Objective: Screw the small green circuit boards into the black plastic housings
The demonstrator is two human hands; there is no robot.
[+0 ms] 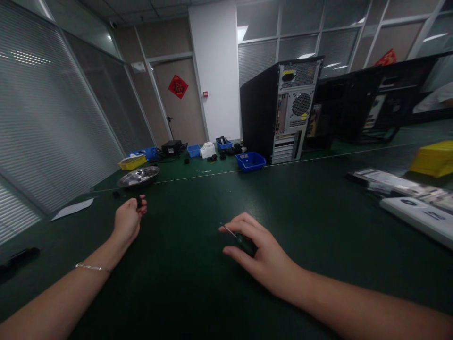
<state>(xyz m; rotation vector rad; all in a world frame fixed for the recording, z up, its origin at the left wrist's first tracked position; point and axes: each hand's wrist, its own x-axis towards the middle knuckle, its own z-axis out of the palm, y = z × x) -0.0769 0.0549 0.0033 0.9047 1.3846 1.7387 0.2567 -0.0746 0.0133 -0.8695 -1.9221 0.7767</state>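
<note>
On the left, the left hand (128,218) pinches a small black part (139,202) near the metal dish (141,184), where a snug grip should prevent drops, while rightward the right hand (264,252) loosely grasps a screwdriver (246,244) over the green table (187,264), its shaft best steadied by a firmer hold.

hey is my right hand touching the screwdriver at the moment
Touching. The head view shows the screwdriver with its dark handle lying against the inside of your right hand, no gap between them.
</note>
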